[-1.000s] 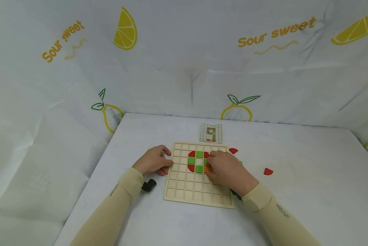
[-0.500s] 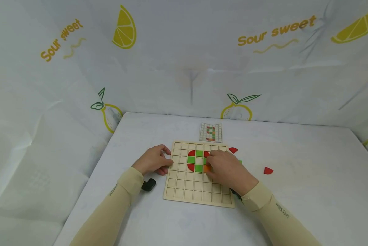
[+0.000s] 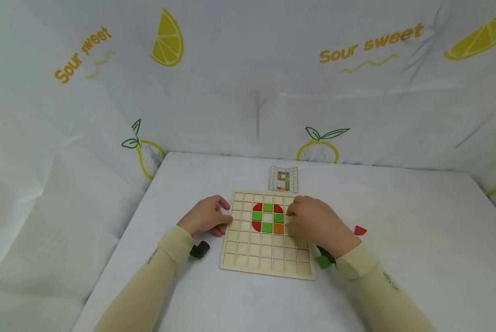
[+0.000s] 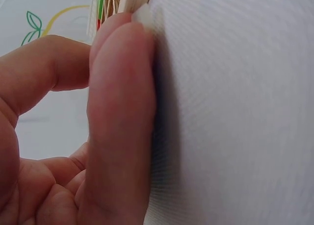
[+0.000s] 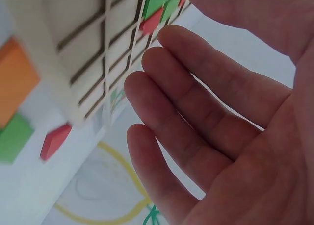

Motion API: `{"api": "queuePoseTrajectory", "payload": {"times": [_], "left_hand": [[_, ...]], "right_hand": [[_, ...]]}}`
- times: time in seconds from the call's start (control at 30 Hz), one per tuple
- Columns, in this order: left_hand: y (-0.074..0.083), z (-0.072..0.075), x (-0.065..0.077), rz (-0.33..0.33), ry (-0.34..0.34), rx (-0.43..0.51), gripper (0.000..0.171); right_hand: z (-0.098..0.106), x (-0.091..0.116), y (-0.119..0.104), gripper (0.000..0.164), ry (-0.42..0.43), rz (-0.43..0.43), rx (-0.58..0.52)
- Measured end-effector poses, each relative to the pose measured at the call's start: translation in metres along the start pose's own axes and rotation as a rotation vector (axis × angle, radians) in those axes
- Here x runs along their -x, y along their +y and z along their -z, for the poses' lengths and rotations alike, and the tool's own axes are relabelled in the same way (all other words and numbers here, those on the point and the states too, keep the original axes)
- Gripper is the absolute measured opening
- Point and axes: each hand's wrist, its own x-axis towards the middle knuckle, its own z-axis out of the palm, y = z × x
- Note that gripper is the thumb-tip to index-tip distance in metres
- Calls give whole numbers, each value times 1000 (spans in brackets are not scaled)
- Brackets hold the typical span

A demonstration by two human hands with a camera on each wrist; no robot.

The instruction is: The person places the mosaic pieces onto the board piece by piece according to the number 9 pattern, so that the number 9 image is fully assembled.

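Observation:
A pale wooden grid board (image 3: pixel 248 251) lies on the white table, with a ring of tiles set in its cells. The ring has red quarter-round tiles (image 3: pixel 257 226), green square tiles (image 3: pixel 268 228) and one orange square tile (image 3: pixel 279 228). At the board's left edge is my left hand (image 3: pixel 204 216), its thumb against the rim and its other fingers loosely bent. My right hand (image 3: pixel 320 223) hovers over the board's right side. Seen from the right wrist, its fingers (image 5: pixel 167 102) are relaxed and slightly spread, with nothing between them.
Behind the board lies a card (image 3: pixel 283 179) printed with a coloured grid pattern. Loose to the right are a red quarter-round piece (image 3: pixel 360 230) and a green piece (image 3: pixel 323 262). In the right wrist view, an orange block (image 5: pixel 17 80) sits beside the board. A black object (image 3: pixel 200 249) is near the left wrist.
My right hand has moved right, off the ring, uncovering the orange tile and a green tile. A green piece now shows below the right wrist. The left hand stays at the board's edge.

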Motion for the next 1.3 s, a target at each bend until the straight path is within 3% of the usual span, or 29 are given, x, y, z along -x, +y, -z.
{"api": "queuePoseTrajectory", "payload": {"times": [0.3, 0.5, 0.83, 1.3], "left_hand": [[-3, 2, 2, 0, -3, -14, 36], [-4, 6, 2, 3, 7, -16, 35], [-5, 6, 2, -5, 5, -17, 36], [-3, -1, -2, -20, -6, -2, 35]], "right_hand": [[7, 24, 42, 26, -21, -119, -33], [7, 48, 53, 22, -33, -148, -14], [-1, 92, 46, 26, -74, -134, -47], [-13, 104, 35, 26, -8, -100, 51]]}}
